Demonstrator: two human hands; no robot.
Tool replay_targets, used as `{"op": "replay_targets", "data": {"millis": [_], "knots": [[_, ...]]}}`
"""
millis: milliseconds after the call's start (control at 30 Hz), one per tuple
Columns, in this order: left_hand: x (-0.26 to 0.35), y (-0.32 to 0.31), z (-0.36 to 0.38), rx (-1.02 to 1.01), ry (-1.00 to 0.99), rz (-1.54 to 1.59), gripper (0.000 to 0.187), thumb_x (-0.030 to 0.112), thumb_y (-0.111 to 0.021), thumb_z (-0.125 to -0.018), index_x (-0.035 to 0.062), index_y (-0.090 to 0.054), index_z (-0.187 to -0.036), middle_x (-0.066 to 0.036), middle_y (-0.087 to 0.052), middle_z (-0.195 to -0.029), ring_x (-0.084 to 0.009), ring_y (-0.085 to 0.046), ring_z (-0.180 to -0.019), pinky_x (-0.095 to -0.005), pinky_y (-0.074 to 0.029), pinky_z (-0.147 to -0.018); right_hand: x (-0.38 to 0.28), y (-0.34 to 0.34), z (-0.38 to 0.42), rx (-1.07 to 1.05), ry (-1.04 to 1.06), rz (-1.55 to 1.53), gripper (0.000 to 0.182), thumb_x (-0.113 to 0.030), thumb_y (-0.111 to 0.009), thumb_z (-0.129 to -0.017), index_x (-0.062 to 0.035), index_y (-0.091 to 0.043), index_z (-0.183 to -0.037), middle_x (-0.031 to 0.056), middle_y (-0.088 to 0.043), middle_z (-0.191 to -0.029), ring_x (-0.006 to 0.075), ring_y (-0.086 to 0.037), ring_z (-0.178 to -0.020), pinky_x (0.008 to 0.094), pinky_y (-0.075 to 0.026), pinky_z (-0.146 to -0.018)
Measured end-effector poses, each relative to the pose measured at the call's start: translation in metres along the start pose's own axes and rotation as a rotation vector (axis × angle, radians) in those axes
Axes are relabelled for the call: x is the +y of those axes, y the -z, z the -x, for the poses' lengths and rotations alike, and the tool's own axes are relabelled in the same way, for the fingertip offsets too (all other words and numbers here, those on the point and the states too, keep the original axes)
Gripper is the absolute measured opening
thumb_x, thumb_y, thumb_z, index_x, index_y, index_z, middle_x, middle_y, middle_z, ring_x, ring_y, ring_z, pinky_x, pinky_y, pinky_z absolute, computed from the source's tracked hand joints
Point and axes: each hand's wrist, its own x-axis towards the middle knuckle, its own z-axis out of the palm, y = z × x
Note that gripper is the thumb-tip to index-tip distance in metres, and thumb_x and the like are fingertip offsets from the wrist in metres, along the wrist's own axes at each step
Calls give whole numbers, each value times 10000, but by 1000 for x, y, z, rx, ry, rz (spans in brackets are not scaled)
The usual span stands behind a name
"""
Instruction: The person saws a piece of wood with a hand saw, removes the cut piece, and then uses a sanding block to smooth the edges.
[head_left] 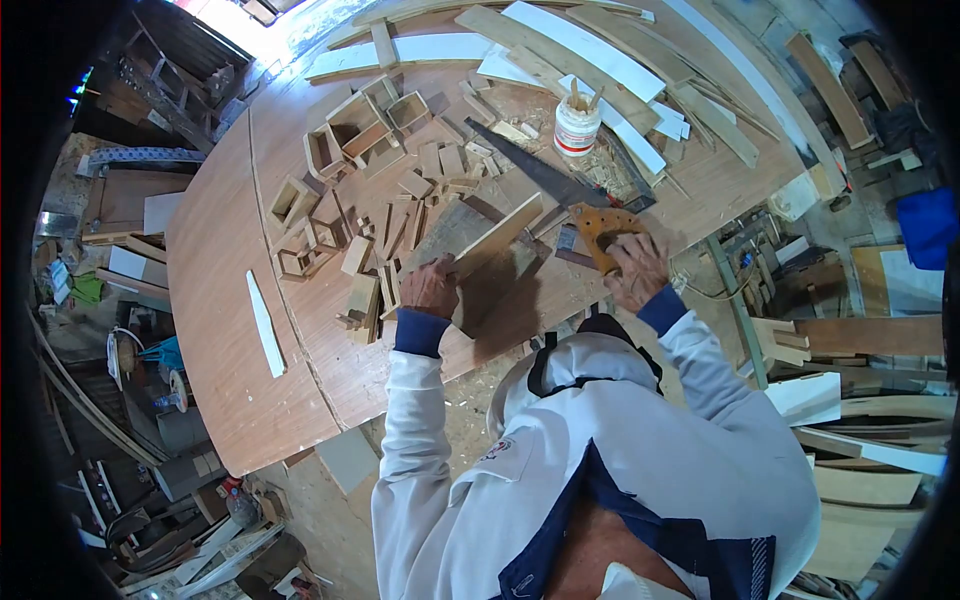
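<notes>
My left hand point(430, 288) is closed on the near end of a thin wooden board point(500, 236), which stands on its edge and slants away to the upper right. Under it lies a dark, worn flat panel point(455, 232). My right hand point(640, 270) grips the orange-brown wooden handle point(603, 226) of a handsaw. The saw's dark blade point(530, 168) points to the upper left across the table, its tip near some wood scraps. Blade and board are apart. Several small wood blocks point(360, 254) are next to my left hand.
Small open wooden boxes point(345, 125) and offcuts cover the table's middle. A white tub point(577, 128) holding sticks stands beyond the saw. Long boards point(590, 45) lie along the far edge. A white strip point(264, 322) rests on the left of the tabletop point(215, 270).
</notes>
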Motion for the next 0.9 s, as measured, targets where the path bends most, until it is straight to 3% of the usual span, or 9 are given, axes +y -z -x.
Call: {"op": "replay_targets", "data": {"millis": [233, 300, 367, 400, 467, 567, 700, 833, 900], "knots": [[-3, -5, 2, 0, -1, -24, 239, 195, -617, -807, 101, -667, -1020, -196, -671, -832, -376, -653, -786, -450, -518, -683, 43, -2, -26, -18, -68, 146, 486, -296, -723, -685, -148, -602, -1132, 27, -489, -1180, 251, -399, -1203, 755, -161, -1008], [-4, -4, 2, 5, -4, -36, 230, 192, -615, -807, 102, -660, -1014, -198, -670, -827, -377, -652, -780, -453, -517, -675, 36, -2, -25, -8, -51, 161, 518, -294, -732, -679, -132, -582, -1147, 32, -491, -1181, 255, -398, -1204, 718, -205, -1010], [-4, -4, 0, -37, -5, -48, 238, 194, -614, -807, 111, -645, -1028, -200, -665, -807, -381, -649, -761, -464, -512, -661, 20, 0, -21, 159, -51, -37, 536, -276, -739, -673, -94, -560, -1145, 52, -481, -1188, 263, -399, -1203, 594, -289, -1026], [-5, -6, 1, -38, -5, -48, 238, 194, -614, -807, 111, -645, -1028, -200, -665, -807, -381, -649, -761, -464, -512, -661, 12, -3, -19, 158, -51, -38, 536, -276, -739, -673, -94, -560, -1145, 52, -481, -1188, 263, -399, -1203, 594, -289, -1026], [-8, -10, 0, 18, -15, -33, 149, 211, -621, -812, 153, -622, -949, -162, -660, -754, -384, -643, -731, -482, -497, -619, -3, -13, -16, 212, 77, -63, 584, -254, -743, -669, -52, -515, -1168, 94, -448, -1222, 288, -395, -1205, 470, -392, -971], [-5, -9, 2, 35, 2, -38, 184, 223, -627, -815, 153, -624, -984, -178, -658, -747, -392, -641, -722, -485, -500, -619, -20, -31, -20, 44, -13, 21, 596, -229, -739, -670, -31, -485, -1173, 135, -412, -1250, 317, -392, -1202, 424, -451, -912], [-15, -12, 8, 24, 17, -54, 214, 234, -629, -818, 149, -626, -1014, -195, -654, -745, -394, -641, -718, -487, -500, -618, -24, -49, -26, -30, -72, 89, 490, -162, -699, -694, -38, -482, -1115, 157, -407, -1253, 361, -387, -1204, 451, -468, -883], [-22, -7, 19, 58, 14, -66, 218, 249, -628, -821, 134, -633, -1007, -198, -652, -739, -388, -643, -709, -482, -501, -617, -17, -58, -32, -71, -37, 120, 528, -183, -711, -707, -26, -472, -1150, 154, -418, -1238, 368, -383, -1200, 458, -468, -889], [-22, -3, 23, 58, 14, -64, 208, 251, -624, -824, 131, -635, -994, -196, -652, -735, -383, -644, -707, -477, -504, -614, -12, -58, -33, -67, 1, 105, 376, -141, -658, -745, -85, -495, -1080, 169, -445, -1216, 355, -406, -1195, 461, -475, -859]]}}
